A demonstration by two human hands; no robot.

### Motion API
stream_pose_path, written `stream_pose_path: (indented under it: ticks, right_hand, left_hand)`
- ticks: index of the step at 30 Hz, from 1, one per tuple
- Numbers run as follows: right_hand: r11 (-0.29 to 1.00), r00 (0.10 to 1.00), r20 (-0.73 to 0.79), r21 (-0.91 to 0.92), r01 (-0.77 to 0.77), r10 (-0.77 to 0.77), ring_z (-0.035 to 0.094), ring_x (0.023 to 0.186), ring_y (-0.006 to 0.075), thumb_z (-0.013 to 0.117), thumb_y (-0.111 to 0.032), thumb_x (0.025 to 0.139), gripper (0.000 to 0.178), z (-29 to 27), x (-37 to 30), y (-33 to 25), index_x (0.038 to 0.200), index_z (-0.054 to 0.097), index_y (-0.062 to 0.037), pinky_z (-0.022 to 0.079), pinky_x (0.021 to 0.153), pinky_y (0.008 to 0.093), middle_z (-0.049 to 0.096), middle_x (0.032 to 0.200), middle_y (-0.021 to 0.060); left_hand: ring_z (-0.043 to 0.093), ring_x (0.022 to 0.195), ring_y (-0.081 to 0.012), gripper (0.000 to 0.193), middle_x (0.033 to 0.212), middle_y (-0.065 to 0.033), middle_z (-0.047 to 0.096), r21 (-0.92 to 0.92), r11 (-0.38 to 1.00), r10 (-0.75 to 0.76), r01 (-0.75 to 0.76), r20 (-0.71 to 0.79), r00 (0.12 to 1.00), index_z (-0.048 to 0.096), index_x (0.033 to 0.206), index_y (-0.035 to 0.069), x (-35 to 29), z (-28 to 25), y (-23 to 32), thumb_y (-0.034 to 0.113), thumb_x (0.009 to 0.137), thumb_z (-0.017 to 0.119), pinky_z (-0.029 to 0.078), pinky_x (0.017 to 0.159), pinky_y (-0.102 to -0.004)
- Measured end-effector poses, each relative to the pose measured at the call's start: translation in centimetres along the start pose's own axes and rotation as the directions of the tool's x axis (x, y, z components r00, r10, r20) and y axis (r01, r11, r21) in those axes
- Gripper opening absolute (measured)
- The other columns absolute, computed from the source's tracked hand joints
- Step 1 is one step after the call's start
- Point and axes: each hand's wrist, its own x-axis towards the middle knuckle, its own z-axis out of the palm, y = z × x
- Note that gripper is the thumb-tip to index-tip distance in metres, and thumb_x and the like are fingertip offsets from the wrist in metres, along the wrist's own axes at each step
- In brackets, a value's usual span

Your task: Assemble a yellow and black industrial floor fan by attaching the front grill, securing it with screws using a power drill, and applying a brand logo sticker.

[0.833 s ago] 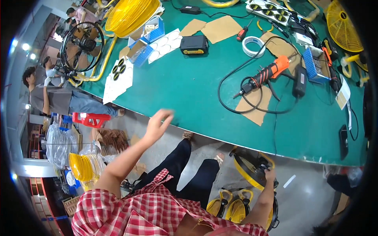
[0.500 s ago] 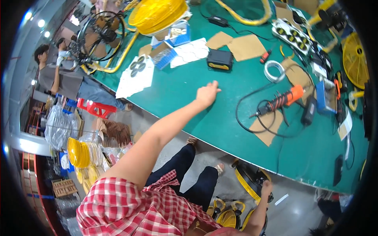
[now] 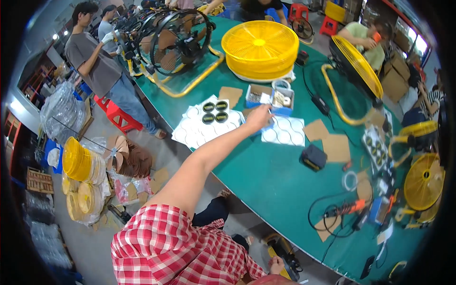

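My left hand (image 3: 258, 118) is over a small blue box, its fingers bent down and blurred at the far end. The hand hides most of that box. Just beyond lies an open blue carton (image 3: 283, 110) with small metal and white parts. Left of the hand are white sheets (image 3: 204, 130) with several round black stickers; to its right is a white sheet of round labels (image 3: 283, 132). My right hand (image 3: 275, 264) hangs low beside the table edge, loosely curled with nothing visible in it, above a yellow-and-black fan (image 3: 287, 259) on the floor.
A stack of yellow fan guards (image 3: 260, 50) and a black fan on a yellow stand (image 3: 178, 42) occupy the far side. A black battery pack (image 3: 313, 157) and an orange-handled tool with cable (image 3: 351, 207) lie rightward. One person (image 3: 97, 57) stands at left; others work beyond.
My left hand has moved from bare table over to the small boxes beside the sticker sheets. The view has swung left and up, showing more of the far side. My right hand stays low.
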Motion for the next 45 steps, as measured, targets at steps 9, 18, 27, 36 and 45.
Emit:
stream_pose_path:
  ticks: [9,18,27,36,45]
  right_hand:
    - [0.995,0.996,-0.054,-0.067,0.072,-0.076,0.060,0.058,0.0160,0.059,-0.018,0.085,0.020,10.1,1.8,-10.4,0.096,0.058,-0.0015,0.049,0.048,0.0262,0.063,0.074,0.0099]
    - [0.955,0.990,0.100,-0.271,0.125,-0.101,0.057,0.060,0.0135,0.058,-0.013,0.084,0.019,17.2,1.1,-16.2,0.089,0.060,0.0051,0.046,0.054,0.0273,0.062,0.069,0.0096]
    - [0.604,0.759,0.279,-0.473,0.642,-0.588,0.058,0.068,0.0122,0.061,-0.014,0.080,0.019,30.0,-4.4,-38.6,0.090,0.062,0.0026,0.046,0.062,0.0251,0.062,0.076,0.0088]
    - [0.160,0.181,0.467,-0.084,0.984,-0.865,0.028,0.125,0.0394,0.077,-0.036,0.062,0.091,49.2,-12.7,-54.1,0.129,0.030,0.0026,0.023,0.103,0.0441,0.029,0.134,0.0256]
    - [0.235,0.226,0.196,0.026,0.972,-0.954,0.040,0.117,0.0383,0.059,-0.006,0.064,0.080,50.5,-8.6,-47.4,0.133,0.021,0.0064,0.037,0.095,0.0396,0.027,0.136,0.0264]
  left_hand:
    - [0.047,0.101,-0.0368,0.052,0.105,-0.0194,0.050,0.214,0.974,0.118,0.069,-0.748,0.653,0.045,0.112,-0.002,8.5,-31.1,-15.2,0.023,0.070,0.067,0.038,0.088,-0.0406]
    - [0.054,0.064,-0.0178,0.051,0.064,-0.0085,0.056,-0.196,0.943,-0.324,0.271,-0.340,0.883,0.062,0.078,-0.001,12.9,-45.0,-29.2,0.050,0.077,0.060,0.043,0.064,-0.0315]
    - [0.047,0.049,-0.0091,0.028,0.062,-0.0005,0.054,-0.839,0.543,-0.513,0.022,-0.311,0.800,0.053,0.062,0.006,15.7,-42.9,-19.4,0.022,0.071,0.075,0.039,0.048,-0.0258]
    - [0.056,0.067,-0.0159,0.017,0.075,-0.0056,0.059,-0.947,0.293,-0.548,-0.134,-0.281,0.788,0.058,0.073,0.003,14.2,-38.5,-10.9,0.011,0.071,0.073,0.045,0.062,-0.0307]
    - [0.061,0.065,-0.0159,0.012,0.078,-0.0081,0.063,-0.934,0.345,-0.413,-0.094,-0.241,0.878,0.059,0.081,0.002,5.4,-35.8,0.0,0.012,0.081,0.063,0.051,0.060,-0.0289]
